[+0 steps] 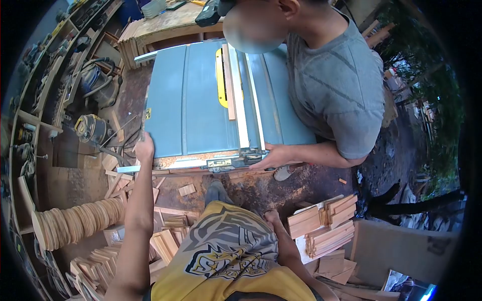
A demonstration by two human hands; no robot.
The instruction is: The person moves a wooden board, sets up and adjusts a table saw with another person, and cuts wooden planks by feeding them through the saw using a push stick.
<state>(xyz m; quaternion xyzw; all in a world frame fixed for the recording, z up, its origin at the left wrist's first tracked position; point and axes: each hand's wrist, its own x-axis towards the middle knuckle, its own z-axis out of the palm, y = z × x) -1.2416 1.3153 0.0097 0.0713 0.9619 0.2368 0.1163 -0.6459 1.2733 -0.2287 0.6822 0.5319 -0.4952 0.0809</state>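
The blue-topped saw (206, 100) lies straight ahead of the wearer, with a bench (170, 25) beyond its far side. At the saw's right side, a co-worker (336, 85) in a grey shirt leans in. The metal fence (237, 105) crosses the saw's top right of its middle, its long axis running away from the wearer; a narrow wood strip (231, 108) lies along the fence's left side. The left hand (145, 146) is against the saw's near left corner, well apart from the fence; its fingers are mostly hidden, so I cannot tell how tightly they close. The co-worker's hand (268, 156) is nearer, touching the fence's near end. The right hand (271, 216) hangs low on the wearer's side of the saw, its grip unclear.
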